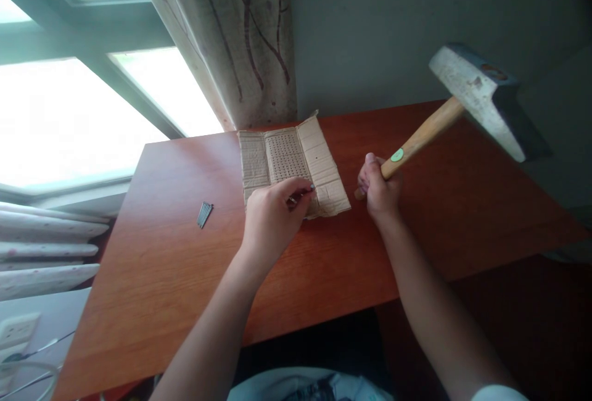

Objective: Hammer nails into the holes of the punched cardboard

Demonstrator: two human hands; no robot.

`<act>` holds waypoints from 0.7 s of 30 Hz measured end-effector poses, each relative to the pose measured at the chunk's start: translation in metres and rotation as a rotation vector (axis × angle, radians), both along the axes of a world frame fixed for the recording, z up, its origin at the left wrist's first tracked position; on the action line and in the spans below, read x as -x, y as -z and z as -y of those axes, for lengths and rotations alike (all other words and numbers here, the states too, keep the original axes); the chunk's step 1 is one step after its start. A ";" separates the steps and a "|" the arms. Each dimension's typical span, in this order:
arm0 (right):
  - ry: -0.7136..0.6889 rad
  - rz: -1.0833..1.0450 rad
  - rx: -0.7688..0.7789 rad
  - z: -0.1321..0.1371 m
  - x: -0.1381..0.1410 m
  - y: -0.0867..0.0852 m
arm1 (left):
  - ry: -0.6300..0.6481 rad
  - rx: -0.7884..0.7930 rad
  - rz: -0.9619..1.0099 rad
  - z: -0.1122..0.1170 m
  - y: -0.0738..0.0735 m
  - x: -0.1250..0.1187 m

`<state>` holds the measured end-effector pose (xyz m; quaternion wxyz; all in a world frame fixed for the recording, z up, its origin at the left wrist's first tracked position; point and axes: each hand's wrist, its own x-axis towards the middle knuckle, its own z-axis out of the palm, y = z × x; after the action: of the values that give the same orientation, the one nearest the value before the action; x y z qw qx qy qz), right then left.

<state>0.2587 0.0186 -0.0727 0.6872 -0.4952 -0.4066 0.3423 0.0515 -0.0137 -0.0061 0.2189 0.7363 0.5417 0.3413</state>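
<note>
My right hand [380, 186] grips the wooden handle of a large hammer [423, 136], its steel head raised at the upper right above the table. My left hand [277, 210] is over the near part of a flattened piece of cardboard [324, 163]. Its thumb and fingers pinch a nail [312, 187], of which only the small head shows at the fingertips. Rows of small holes mark the cardboard's middle panel. Whether the nail's tip touches the cardboard is hidden by the fingers.
A bundle of nails [204, 214] lies on the brown wooden table [166, 277], left of the cardboard. Behind the table are a curtain [259, 37] and a grey wall [370, 24]. A window [78, 111] is at the left, a power socket [18, 333] at lower left.
</note>
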 end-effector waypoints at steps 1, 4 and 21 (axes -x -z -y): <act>-0.003 -0.005 -0.002 0.000 0.000 0.000 | 0.002 0.003 -0.003 0.000 0.000 0.000; -0.009 -0.010 -0.004 0.000 0.000 0.000 | 0.011 0.007 -0.001 -0.001 0.001 0.000; 0.001 0.017 0.010 0.001 0.000 -0.001 | 0.022 0.008 0.020 0.000 0.002 -0.001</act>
<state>0.2583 0.0178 -0.0714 0.6815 -0.5018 -0.4106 0.3395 0.0522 -0.0136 -0.0086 0.2306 0.7378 0.5329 0.3441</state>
